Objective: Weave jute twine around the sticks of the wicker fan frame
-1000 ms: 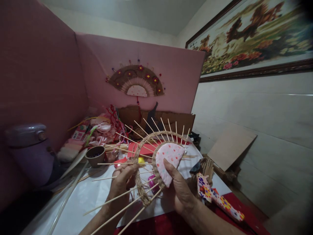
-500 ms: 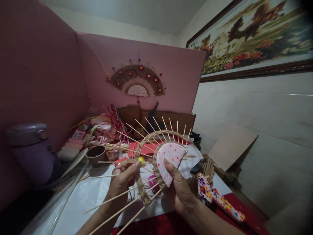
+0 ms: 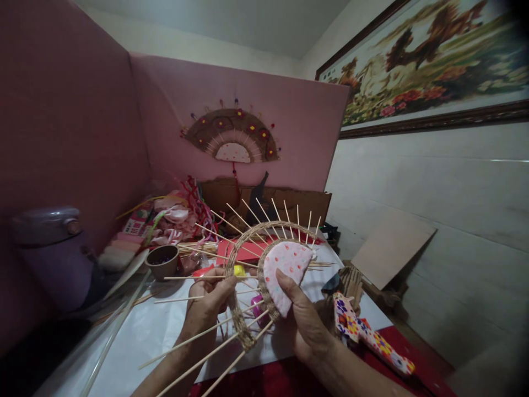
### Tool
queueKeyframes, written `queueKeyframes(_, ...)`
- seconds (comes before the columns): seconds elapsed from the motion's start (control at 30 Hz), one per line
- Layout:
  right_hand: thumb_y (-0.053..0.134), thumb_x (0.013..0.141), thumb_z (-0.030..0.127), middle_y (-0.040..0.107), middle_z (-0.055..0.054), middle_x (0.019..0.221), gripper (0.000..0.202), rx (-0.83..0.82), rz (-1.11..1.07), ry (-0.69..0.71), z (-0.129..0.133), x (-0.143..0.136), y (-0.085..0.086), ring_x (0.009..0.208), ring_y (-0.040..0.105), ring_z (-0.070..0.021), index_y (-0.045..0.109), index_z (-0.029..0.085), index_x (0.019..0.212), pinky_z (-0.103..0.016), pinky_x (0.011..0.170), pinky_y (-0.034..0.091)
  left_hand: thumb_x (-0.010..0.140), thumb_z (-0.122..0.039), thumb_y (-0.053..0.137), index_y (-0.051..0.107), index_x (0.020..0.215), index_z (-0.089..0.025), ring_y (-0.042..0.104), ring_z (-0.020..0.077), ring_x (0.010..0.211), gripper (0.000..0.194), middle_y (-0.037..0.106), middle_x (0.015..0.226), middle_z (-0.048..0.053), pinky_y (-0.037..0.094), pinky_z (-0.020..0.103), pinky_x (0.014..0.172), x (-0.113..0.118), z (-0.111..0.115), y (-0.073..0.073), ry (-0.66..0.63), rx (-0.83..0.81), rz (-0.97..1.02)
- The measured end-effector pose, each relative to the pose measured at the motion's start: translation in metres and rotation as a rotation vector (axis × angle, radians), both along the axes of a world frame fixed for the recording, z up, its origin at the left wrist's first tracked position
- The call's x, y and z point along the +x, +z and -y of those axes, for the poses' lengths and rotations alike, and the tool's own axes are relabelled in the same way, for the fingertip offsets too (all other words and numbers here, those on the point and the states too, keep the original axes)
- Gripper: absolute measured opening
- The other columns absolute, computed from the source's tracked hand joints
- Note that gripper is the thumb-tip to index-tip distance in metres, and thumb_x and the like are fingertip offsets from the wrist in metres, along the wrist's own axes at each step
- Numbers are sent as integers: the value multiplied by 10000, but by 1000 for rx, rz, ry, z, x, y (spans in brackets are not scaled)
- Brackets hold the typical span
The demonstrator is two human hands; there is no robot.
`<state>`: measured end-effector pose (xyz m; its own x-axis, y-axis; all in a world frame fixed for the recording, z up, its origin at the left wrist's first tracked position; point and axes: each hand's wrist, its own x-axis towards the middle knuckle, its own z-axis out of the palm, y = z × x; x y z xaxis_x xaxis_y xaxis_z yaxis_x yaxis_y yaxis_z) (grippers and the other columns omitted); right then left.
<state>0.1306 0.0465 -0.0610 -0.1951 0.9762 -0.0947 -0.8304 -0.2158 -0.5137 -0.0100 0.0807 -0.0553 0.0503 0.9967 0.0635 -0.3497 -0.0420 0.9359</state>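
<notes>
At twelve o'clock, a pink panel [image 3: 297, 127] is standing behind the white-covered table [image 3: 140, 331]. Between them and you, at the dial's centre, you are holding up a stick fan [image 3: 262, 274], its sticks [image 3: 179, 277] pointing from seven o'clock round to one. Your right hand [image 3: 308, 322] is gripping its spotted half-round [image 3: 287, 267], thumb pressing the face; your left hand [image 3: 210, 303], thumb and fingers narrow, is pinching its outer rope band [image 3: 231, 262] at nine. Beyond that, also at nine, a brown cup [image 3: 161, 274] is sitting.

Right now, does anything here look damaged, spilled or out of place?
I see no spill. The cardboard behind the fan you're holding has a ragged top edge, so it looks torn. The fabric heap to its left looks jumbled.
</notes>
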Motion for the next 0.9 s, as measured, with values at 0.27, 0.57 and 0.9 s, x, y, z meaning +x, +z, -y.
queueKeyframes(0.27,577,795,313,706,-76,771,360,-14,11,-51,-2,1,0,636,650,-171,585,86,1074,-285,626,523,620,-296,703,572,637,-158,281,39,414,192,391,473,-77,209,173,409,-1,-1,-2,-34,38,23)
queueKeyframes(0.57,625,749,287,699,-56,686,321,-69,16,-163,-6,8,2,550,631,-162,602,103,1012,-270,535,526,624,-252,685,678,752,-170,390,73,521,151,577,638,-11,288,185,468,-1,5,4,-75,112,68)
queueKeyframes(0.9,607,758,214,711,-67,746,206,-27,-45,-218,-11,12,8,547,633,-148,616,97,927,-254,534,533,650,-247,666,687,778,-155,331,62,479,159,451,528,-35,255,190,454,-2,7,3,-107,94,50)
